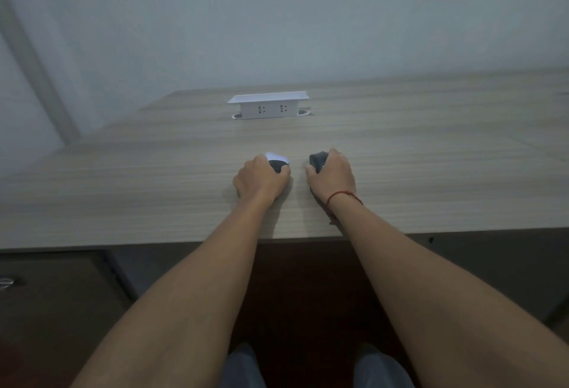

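Both of my hands rest on a light wooden desk (431, 153), close together near its front edge. My left hand (260, 179) grips a small object that is white on top and dark grey below (277, 162). My right hand (331, 172) grips a small dark grey object (317, 159), with a red string around that wrist. What the two objects are I cannot make out. A narrow gap of desk lies between the hands.
A white pop-up socket box (268, 105) with two outlets stands at the back middle of the desk. A pale wall rises behind the desk. Dark drawers (55, 295) sit under the desk at left. My knees show at the bottom.
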Motion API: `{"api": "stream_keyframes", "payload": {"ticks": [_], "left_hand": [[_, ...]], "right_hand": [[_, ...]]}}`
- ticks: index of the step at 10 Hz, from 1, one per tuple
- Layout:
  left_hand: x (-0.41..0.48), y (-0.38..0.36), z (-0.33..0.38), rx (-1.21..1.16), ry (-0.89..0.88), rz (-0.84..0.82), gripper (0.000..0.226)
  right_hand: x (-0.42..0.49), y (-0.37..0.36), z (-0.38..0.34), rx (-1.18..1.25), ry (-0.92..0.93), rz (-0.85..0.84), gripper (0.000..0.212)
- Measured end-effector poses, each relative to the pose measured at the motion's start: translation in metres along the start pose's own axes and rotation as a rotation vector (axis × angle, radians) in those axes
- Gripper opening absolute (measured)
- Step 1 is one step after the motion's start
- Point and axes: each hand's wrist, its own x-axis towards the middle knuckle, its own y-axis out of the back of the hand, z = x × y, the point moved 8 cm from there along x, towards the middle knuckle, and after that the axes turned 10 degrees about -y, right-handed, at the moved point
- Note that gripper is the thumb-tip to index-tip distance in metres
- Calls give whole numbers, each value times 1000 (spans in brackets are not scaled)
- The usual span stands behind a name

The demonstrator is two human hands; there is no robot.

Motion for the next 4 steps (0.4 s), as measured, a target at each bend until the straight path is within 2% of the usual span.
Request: {"api": "stream_keyframes", "payload": {"ticks": [3,4], "left_hand": [[-24,18,1,-142,18,85,60],[-39,23,-1,15,4,9,80]], "right_hand": [[-24,25,10,109,-51,11,65],[-36,38,21,-7,-54,7,78]]}}
